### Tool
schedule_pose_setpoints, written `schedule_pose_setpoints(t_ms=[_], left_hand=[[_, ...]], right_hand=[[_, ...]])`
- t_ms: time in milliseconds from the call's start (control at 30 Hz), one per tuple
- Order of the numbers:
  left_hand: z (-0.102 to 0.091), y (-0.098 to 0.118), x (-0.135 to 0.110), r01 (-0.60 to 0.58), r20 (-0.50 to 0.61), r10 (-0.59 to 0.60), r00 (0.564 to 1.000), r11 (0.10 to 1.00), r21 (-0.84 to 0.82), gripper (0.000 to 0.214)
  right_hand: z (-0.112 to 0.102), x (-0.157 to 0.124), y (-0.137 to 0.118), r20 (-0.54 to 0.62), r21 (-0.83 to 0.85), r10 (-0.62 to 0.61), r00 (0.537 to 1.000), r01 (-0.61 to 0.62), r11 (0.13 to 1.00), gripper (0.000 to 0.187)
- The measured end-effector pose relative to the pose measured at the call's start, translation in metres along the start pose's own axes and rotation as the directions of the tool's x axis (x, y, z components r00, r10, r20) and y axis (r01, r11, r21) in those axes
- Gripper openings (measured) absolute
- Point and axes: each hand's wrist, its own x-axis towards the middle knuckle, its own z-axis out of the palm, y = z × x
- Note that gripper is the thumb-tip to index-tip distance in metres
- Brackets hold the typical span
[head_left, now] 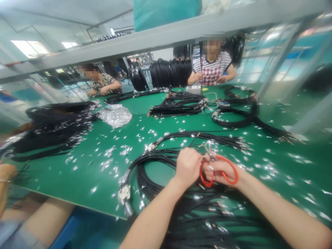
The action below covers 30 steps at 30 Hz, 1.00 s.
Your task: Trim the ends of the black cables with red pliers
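My right hand [220, 171] is closed through the red-orange handles of a small pair of scissors [215, 162], whose blades point away from me. My left hand [188, 166] is pinched shut right beside the blades, gripping a thin black cable end that is mostly hidden by the fingers. Both hands hover over a coiled bundle of black cables [155, 162] with metal connector tips, lying on the green table [85, 180]. More black cable [207, 221] lies under my forearms at the near edge.
Small shiny foil scraps [124, 150] are strewn over the table. Other cable bundles [52, 128] [178, 105] [241, 110] lie left, centre and right. A crumpled plastic bag [115, 116] sits at left. Two people work across the table [212, 67] [101, 83]. A shelf beam [166, 34] spans overhead.
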Motion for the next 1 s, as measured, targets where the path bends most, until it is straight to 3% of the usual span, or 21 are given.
schedule_pose_setpoints(t_ms=[100,167,233,300,333,467,600,767,1000], left_hand=[[-0.003,-0.010,0.003,0.184,-0.202,-0.196,0.959,0.980,-0.077,0.010],[-0.005,-0.013,0.006,0.306,-0.180,-0.349,0.919,0.924,-0.229,0.008],[-0.007,-0.011,0.008,0.363,-0.113,-0.425,0.898,0.862,-0.352,0.007],[-0.009,-0.009,0.010,0.365,-0.092,-0.436,0.895,0.836,-0.409,0.006],[-0.010,-0.007,0.010,0.361,-0.098,-0.438,0.894,0.832,-0.421,0.005],[-0.014,-0.008,0.012,0.372,-0.139,-0.475,0.869,0.812,-0.450,0.005],[-0.018,-0.012,0.013,0.366,-0.177,-0.494,0.851,0.800,-0.475,0.004],[-0.022,-0.012,0.015,0.329,-0.253,-0.495,0.831,0.804,-0.495,0.008],[-0.023,-0.012,0.014,0.304,-0.293,-0.425,0.856,0.874,-0.378,0.009]], right_hand=[[0.015,-0.005,0.000,0.053,-0.135,-0.043,0.998,0.050,0.990,0.027],[0.019,-0.002,-0.006,-0.028,-0.319,-0.178,0.984,0.160,0.934,0.023],[0.015,0.009,-0.014,-0.220,-0.551,-0.378,0.899,0.205,0.809,0.020],[0.009,0.025,-0.020,-0.292,-0.647,-0.511,0.809,0.227,0.728,0.022],[0.008,0.034,-0.022,-0.298,-0.638,-0.530,0.794,0.247,0.729,0.022],[0.019,0.060,-0.018,-0.164,-0.588,-0.505,0.848,0.327,0.740,0.028],[0.037,0.072,-0.011,-0.056,-0.658,-0.535,0.843,0.372,0.655,0.026],[0.042,0.079,-0.004,-0.068,-0.629,-0.544,0.836,0.388,0.674,0.025],[0.034,0.084,0.005,-0.115,-0.569,-0.554,0.825,0.402,0.717,0.026]])
